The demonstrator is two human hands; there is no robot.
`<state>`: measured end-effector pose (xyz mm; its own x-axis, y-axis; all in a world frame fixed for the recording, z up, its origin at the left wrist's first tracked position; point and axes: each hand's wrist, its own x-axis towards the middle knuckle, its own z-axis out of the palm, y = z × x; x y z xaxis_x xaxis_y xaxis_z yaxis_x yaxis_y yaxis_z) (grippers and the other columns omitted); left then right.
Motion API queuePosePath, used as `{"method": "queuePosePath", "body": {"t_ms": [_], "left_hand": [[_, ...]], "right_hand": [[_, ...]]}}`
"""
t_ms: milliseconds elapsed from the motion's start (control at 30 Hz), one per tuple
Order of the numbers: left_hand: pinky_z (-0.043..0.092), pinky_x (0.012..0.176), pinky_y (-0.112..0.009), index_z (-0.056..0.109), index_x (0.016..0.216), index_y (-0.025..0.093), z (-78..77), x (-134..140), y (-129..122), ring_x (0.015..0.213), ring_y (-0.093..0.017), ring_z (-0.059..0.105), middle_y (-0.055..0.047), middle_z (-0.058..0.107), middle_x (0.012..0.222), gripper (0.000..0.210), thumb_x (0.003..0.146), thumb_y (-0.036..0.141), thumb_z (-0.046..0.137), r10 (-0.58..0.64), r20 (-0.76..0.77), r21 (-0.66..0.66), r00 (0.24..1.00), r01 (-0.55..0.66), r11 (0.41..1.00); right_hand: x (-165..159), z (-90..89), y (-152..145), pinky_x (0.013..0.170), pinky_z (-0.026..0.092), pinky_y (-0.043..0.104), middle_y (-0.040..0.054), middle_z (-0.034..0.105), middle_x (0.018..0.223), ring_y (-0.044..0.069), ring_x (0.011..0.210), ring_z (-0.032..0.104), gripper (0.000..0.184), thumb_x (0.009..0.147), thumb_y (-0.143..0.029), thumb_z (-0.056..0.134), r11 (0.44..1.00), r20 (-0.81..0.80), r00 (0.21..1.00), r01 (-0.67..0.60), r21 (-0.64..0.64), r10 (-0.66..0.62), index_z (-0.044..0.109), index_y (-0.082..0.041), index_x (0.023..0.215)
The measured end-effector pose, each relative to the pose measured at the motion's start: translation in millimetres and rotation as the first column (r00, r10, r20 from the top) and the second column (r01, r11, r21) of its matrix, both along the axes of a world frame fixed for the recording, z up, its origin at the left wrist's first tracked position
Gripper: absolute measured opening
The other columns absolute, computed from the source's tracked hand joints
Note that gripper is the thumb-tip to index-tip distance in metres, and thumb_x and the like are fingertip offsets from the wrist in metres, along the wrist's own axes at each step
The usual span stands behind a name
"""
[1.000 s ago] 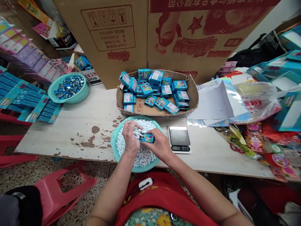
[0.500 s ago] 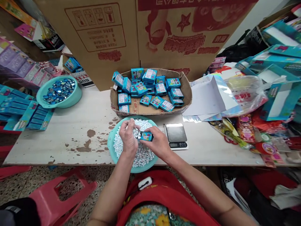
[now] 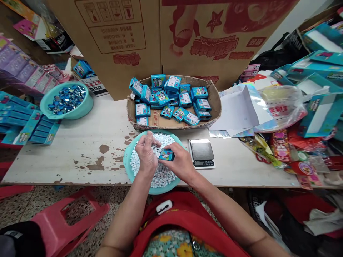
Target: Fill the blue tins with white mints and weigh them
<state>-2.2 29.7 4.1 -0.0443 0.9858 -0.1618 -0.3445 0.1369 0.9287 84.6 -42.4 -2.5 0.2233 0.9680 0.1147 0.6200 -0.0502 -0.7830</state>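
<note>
Left hand: our left hand [image 3: 145,156] curls around some white pieces [image 3: 156,150], beside the small box's left end.
Right hand: our right hand [image 3: 183,161] pinches the small blue box [image 3: 166,155] between thumb and fingers.
Small blue box: we hold it over the teal bowl [image 3: 128,163].
Scale: we have a scale [image 3: 202,150] just right of the bowl.
Carton: behind the bowl, our cut-down carton [image 3: 158,122] holds more blue boxes [image 3: 162,98].

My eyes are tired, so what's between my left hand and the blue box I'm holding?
Small white pieces lie between your left hand and the blue box in your right hand, in the head view.
</note>
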Motion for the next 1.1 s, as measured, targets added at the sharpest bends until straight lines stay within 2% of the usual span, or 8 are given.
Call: {"method": "queuePosePath", "body": {"t_ms": [200,467,633,733,933,1100], "left_hand": [[0.039,0.049,-0.022,0.044,0.055,0.017,-2.1,-1,2,0.045,-0.008,0.046,0.005,0.043,0.048,0.041,0.079,0.045,0.062,0.000,-0.061,0.010,0.998,0.001,1.000],[0.035,0.041,-0.022,0.042,0.055,0.018,-1.9,10,0,0.041,-0.008,0.044,0.006,0.042,0.046,0.040,0.077,0.042,0.065,-0.006,-0.023,0.012,1.000,0.006,1.000],[0.029,0.038,-0.021,0.042,0.056,0.017,14.2,20,-3,0.040,-0.006,0.040,0.006,0.039,0.049,0.042,0.078,0.044,0.065,0.021,0.052,-0.031,0.998,-0.020,0.999],[0.028,0.038,-0.021,0.041,0.057,0.017,24.7,27,-7,0.040,-0.006,0.038,0.006,0.037,0.049,0.041,0.079,0.044,0.064,0.036,0.091,-0.008,0.995,-0.036,0.999],[0.027,0.038,-0.021,0.039,0.055,0.018,21.8,38,-13,0.039,-0.005,0.035,0.007,0.035,0.049,0.044,0.077,0.045,0.066,0.134,0.009,-0.006,0.991,-0.134,0.991],[0.037,0.047,-0.022,0.037,0.054,0.018,17.0,41,-21,0.045,-0.007,0.041,0.006,0.035,0.050,0.045,0.079,0.045,0.062,0.245,-0.076,0.046,0.966,-0.242,0.969]], "right_hand": [[-5,-2.9,-1,0.076,0.046,0.032,0.0044,0.062,0.088,0.023,0.086,0.059,0.029,0.067,-0.021,0.076,0.999,0.012,0.999,0.031,0.033,-0.031,0.061,-0.018,0.092],[6,-6.3,-3,0.076,0.046,0.032,0.0037,0.062,0.090,0.022,0.087,0.059,0.032,0.066,-0.022,0.079,0.997,-0.053,0.996,0.067,0.023,-0.066,0.061,-0.019,0.093],[23,-1.3,-10,0.076,0.045,0.031,0.0025,0.062,0.089,0.021,0.086,0.059,0.034,0.064,-0.021,0.081,0.999,-0.187,0.982,0.023,0.043,-0.015,0.061,-0.019,0.092],[36,2.8,-15,0.076,0.045,0.030,0.0016,0.061,0.089,0.019,0.086,0.058,0.034,0.066,-0.023,0.081,0.996,-0.276,0.961,0.014,0.089,0.011,0.061,-0.019,0.093],[47,-2.4,-11,0.075,0.044,0.030,0.0013,0.061,0.088,0.020,0.085,0.058,0.034,0.064,-0.021,0.081,0.996,-0.307,0.949,-0.059,0.073,0.079,0.061,-0.020,0.091],[51,-3.1,-5,0.075,0.045,0.032,0.0022,0.061,0.088,0.021,0.085,0.058,0.031,0.066,-0.021,0.079,0.987,-0.255,0.955,-0.140,0.072,0.154,0.062,-0.020,0.093]]}}
